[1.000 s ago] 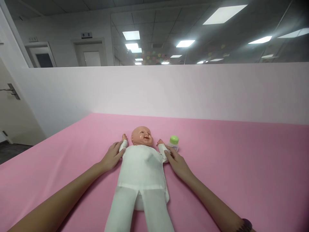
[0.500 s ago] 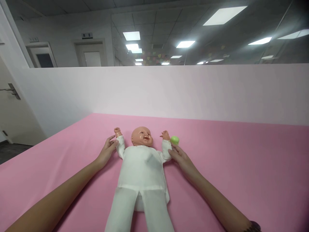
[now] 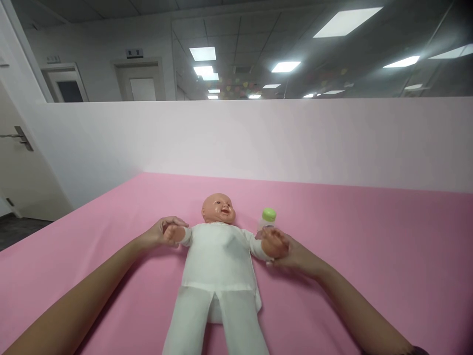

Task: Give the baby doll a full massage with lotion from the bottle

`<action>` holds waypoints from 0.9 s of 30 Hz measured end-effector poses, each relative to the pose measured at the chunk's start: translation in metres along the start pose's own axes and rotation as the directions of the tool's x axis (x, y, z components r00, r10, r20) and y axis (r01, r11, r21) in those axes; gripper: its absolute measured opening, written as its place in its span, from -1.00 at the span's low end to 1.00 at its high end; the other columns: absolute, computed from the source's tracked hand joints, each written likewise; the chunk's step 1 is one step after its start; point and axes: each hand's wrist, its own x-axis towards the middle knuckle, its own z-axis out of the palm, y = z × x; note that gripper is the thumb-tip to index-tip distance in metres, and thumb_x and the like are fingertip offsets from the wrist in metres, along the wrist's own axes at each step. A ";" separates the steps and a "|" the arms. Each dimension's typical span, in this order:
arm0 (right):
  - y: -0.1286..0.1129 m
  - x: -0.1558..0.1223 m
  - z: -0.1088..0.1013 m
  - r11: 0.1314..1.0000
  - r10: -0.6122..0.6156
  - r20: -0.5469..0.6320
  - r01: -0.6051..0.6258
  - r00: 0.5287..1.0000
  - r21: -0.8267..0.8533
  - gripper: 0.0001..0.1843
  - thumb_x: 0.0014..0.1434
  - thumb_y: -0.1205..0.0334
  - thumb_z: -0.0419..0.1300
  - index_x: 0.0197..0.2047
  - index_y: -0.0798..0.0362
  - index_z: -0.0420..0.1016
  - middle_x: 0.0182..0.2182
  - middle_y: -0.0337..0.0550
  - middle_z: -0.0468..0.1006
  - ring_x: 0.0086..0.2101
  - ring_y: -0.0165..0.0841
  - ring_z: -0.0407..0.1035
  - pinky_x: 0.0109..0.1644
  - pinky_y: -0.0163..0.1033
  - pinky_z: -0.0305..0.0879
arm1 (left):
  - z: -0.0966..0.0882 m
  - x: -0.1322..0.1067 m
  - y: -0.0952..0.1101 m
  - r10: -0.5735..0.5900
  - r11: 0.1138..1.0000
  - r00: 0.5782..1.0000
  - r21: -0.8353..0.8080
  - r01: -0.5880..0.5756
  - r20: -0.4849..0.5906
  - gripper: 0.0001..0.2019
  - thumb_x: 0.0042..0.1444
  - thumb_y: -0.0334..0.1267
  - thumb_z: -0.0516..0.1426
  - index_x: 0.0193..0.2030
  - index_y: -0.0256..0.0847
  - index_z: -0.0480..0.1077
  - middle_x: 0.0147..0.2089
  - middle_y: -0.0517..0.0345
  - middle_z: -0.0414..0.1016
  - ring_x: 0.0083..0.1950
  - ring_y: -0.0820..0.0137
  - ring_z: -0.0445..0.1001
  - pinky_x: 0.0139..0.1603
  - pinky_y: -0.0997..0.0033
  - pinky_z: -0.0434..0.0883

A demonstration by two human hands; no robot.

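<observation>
On its back lies a baby doll (image 3: 219,256) in white cloth clothing, its bald head farthest from me and its legs toward me. My left hand (image 3: 157,233) is closed around the doll's arm at the left, beside the small plastic hand (image 3: 173,233). At the other side, my right hand (image 3: 297,256) grips the doll's other arm near the wrist, and the plastic hand (image 3: 274,242) rests against my palm. Both doll arms stretch out sideways and bend slightly toward me. Some of my fingertips are hidden behind the doll's arms.
A clear bottle with a green cap (image 3: 269,215) stands just behind my right hand, partly covered. Pink sheeting (image 3: 369,246) covers the surface under the doll. A low white wall (image 3: 258,140) runs along the back, with glass above it. A door (image 3: 25,167) is at the left.
Both doll arms have come down from beside the head to stretch out sideways, with my hands holding them. More of the green-capped bottle now shows.
</observation>
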 end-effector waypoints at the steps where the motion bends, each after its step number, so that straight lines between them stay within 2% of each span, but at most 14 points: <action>1: -0.001 -0.002 -0.001 0.999 0.000 0.055 0.003 0.998 -0.044 -0.48 -0.12 0.30 0.36 -0.03 -0.03 0.41 0.05 -0.08 0.40 0.03 -0.17 0.35 0.03 -0.16 0.37 | -0.001 -0.001 -0.001 0.009 0.999 0.998 0.034 -0.011 0.057 -0.57 -0.27 -0.25 0.46 -0.20 -0.17 0.53 -0.04 -0.04 0.51 0.03 0.10 0.47 0.03 0.11 0.41; 2: -0.002 -0.003 -0.001 0.997 -0.008 0.108 0.017 0.994 -0.081 -0.58 -0.13 0.34 0.31 -0.13 -0.01 0.40 0.03 -0.10 0.39 -0.02 -0.20 0.36 -0.04 -0.19 0.38 | -0.002 -0.001 -0.001 0.014 0.998 0.993 0.062 -0.022 0.115 -0.57 -0.33 -0.28 0.48 -0.23 -0.16 0.53 -0.06 -0.01 0.51 0.03 0.12 0.46 0.07 0.12 0.39; 4: -0.003 -0.005 0.001 0.989 -0.025 0.177 0.050 0.984 -0.141 -0.65 -0.15 0.38 0.22 -0.22 0.01 0.36 -0.02 -0.10 0.36 -0.06 -0.23 0.34 -0.12 -0.22 0.38 | 0.001 -0.003 0.002 0.012 0.991 0.976 0.126 -0.041 0.216 -0.58 -0.38 -0.37 0.47 -0.28 -0.15 0.51 -0.10 0.06 0.49 0.02 0.19 0.44 0.12 0.18 0.34; 6: -0.006 -0.006 0.005 0.971 -0.025 0.189 0.069 0.982 -0.228 -0.65 -0.17 0.39 0.18 -0.23 0.01 0.35 -0.03 -0.09 0.33 -0.02 -0.22 0.28 -0.07 -0.19 0.36 | 0.007 -0.004 0.008 -0.008 0.974 0.962 0.222 -0.054 0.272 -0.66 -0.30 -0.42 0.41 -0.31 -0.15 0.50 -0.14 0.10 0.47 -0.04 0.26 0.44 0.10 0.24 0.34; 8: -0.008 -0.005 0.009 0.943 -0.022 0.182 0.081 0.983 -0.322 -0.69 -0.14 0.36 0.20 -0.24 0.01 0.38 -0.02 -0.09 0.31 0.06 -0.18 0.20 0.08 -0.10 0.31 | 0.013 -0.006 0.014 -0.028 0.945 0.953 0.318 -0.073 0.301 -0.75 -0.23 -0.44 0.35 -0.35 -0.16 0.48 -0.16 0.12 0.45 -0.07 0.28 0.42 0.06 0.27 0.36; 11: -0.008 -0.004 0.014 0.919 -0.038 0.205 0.115 0.978 -0.378 -0.74 -0.06 0.30 0.21 -0.21 0.00 0.41 0.01 -0.08 0.27 0.14 -0.15 0.11 0.23 -0.01 0.18 | 0.019 -0.007 0.022 -0.044 0.916 0.948 0.392 -0.089 0.316 -0.78 -0.21 -0.47 0.29 -0.37 -0.16 0.46 -0.17 0.13 0.45 -0.07 0.28 0.41 0.04 0.29 0.36; 14: -0.005 -0.004 0.016 0.909 -0.052 0.244 0.147 0.968 -0.390 -0.74 0.00 0.29 0.22 -0.17 -0.02 0.44 0.05 -0.08 0.24 0.18 -0.15 0.06 0.28 0.00 0.11 | 0.020 -0.007 0.025 -0.047 0.912 0.943 0.400 -0.094 0.328 -0.77 -0.21 -0.52 0.25 -0.38 -0.15 0.46 -0.18 0.13 0.46 -0.05 0.25 0.41 0.07 0.26 0.35; 19: -0.001 -0.006 0.016 0.903 -0.025 0.280 0.142 0.960 -0.405 -0.78 0.10 0.24 0.22 -0.13 -0.05 0.47 0.13 -0.09 0.16 0.21 -0.16 0.04 0.27 -0.03 0.14 | 0.022 -0.007 0.027 -0.053 0.903 0.933 0.416 -0.107 0.356 -0.73 -0.19 -0.57 0.21 -0.36 -0.12 0.49 -0.18 0.13 0.49 0.02 0.19 0.40 0.14 0.19 0.31; 24: -0.002 -0.006 0.017 0.894 -0.023 0.276 0.144 0.961 -0.424 -0.81 0.11 0.20 0.25 -0.16 -0.05 0.48 0.13 -0.09 0.17 0.21 -0.14 0.04 0.24 -0.02 0.18 | 0.025 -0.007 0.032 -0.059 0.897 0.923 0.427 -0.118 0.380 -0.68 -0.18 -0.60 0.19 -0.33 -0.10 0.51 -0.16 0.14 0.49 0.05 0.19 0.40 0.18 0.17 0.28; 27: -0.001 -0.005 0.016 0.894 -0.031 0.263 0.145 0.964 -0.425 -0.80 0.10 0.18 0.27 -0.16 -0.06 0.49 0.13 -0.09 0.18 0.22 -0.14 0.03 0.28 0.00 0.14 | 0.022 -0.007 0.029 -0.055 0.913 0.924 0.394 -0.108 0.379 -0.71 -0.18 -0.57 0.21 -0.33 -0.11 0.50 -0.17 0.12 0.48 0.03 0.20 0.40 0.15 0.18 0.30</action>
